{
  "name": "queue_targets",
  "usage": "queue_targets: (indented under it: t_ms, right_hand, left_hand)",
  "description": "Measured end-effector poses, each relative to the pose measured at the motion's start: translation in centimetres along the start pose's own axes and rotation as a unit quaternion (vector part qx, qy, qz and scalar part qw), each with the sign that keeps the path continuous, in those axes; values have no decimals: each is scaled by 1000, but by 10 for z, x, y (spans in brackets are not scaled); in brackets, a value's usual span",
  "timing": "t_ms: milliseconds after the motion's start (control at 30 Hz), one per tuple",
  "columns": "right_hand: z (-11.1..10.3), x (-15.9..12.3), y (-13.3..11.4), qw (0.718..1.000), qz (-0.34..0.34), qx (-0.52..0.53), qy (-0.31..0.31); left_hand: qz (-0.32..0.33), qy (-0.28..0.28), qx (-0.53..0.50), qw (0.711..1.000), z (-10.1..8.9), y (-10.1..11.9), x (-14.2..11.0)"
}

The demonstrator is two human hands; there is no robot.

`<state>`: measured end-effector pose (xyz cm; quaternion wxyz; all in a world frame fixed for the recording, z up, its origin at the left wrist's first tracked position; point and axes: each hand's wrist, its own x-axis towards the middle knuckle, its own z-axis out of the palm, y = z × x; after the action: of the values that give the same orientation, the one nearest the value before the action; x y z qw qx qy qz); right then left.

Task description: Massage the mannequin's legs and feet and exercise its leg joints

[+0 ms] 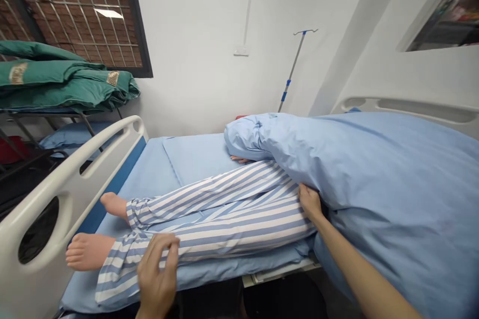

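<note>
A manikin with smooth moulded feet [88,250] lies on the bed in blue-and-white striped pajama trousers [239,224]. A thick blue quilt [374,159] covers its upper body, and a bit of its hand [239,159] shows under the quilt's edge. My right hand [311,202] is closed on the upper part of the trousers, right beside the quilt; its fingertips are partly hidden. My left hand [159,269] is over the nearer lower trouser leg, thumb and fingers apart and loosely bent, with nothing in it.
A white footboard [75,179] stands at the left and a headboard [422,108] at the far right. Blue sheet [202,152] covers the mattress. Behind the bed rises an IV pole [294,67]. Folded green bedding [63,82] is stacked below the barred window [78,10].
</note>
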<state>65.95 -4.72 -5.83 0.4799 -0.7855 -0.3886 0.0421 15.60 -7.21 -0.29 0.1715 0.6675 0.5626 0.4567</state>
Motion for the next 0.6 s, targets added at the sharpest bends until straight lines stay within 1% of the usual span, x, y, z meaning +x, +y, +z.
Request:
queue_targets:
  t_ms: [33,67,133,200,267,333,400,467,500,533,600]
  right_hand:
    - [0,-1,-1,1000,-9,-4,0]
    - [1,-2,-1,1000,-19,-4,1]
    - [2,-3,-2,999,-42,-3,0]
    - [2,-4,-2,998,-63,-9,-4]
    - [2,-3,-2,997,-75,-29,-13]
    - [2,-3,-4,995,-73,-70,-20]
    - [6,-8,-13,991,-69,-113,-26]
    - [20,-23,-33,989,-84,-119,-34]
    - [32,-36,-47,989,-101,-98,-41]
    - [48,-53,-63,989,-120,-63,-59]
    - [90,-97,-103,981,-154,31,-114]
  left_hand:
    - [2,0,4,1000,11,-1,-6]
    - [-3,-17,21,1000,19,-8,-8]
    - [-41,-55,73,995,27,-34,-1]
    - [-78,-87,141,983,26,-66,11]
    - [-71,-100,199,972,22,-91,20]
    - [-65,-109,242,962,20,-101,22]
    - [-80,-103,279,951,23,-101,18]
    - [-100,-85,309,942,28,-96,15]
    - [-105,-81,316,939,30,-95,14]
    - [-109,-81,318,938,32,-95,13]
    - [-107,-89,315,939,32,-100,12]
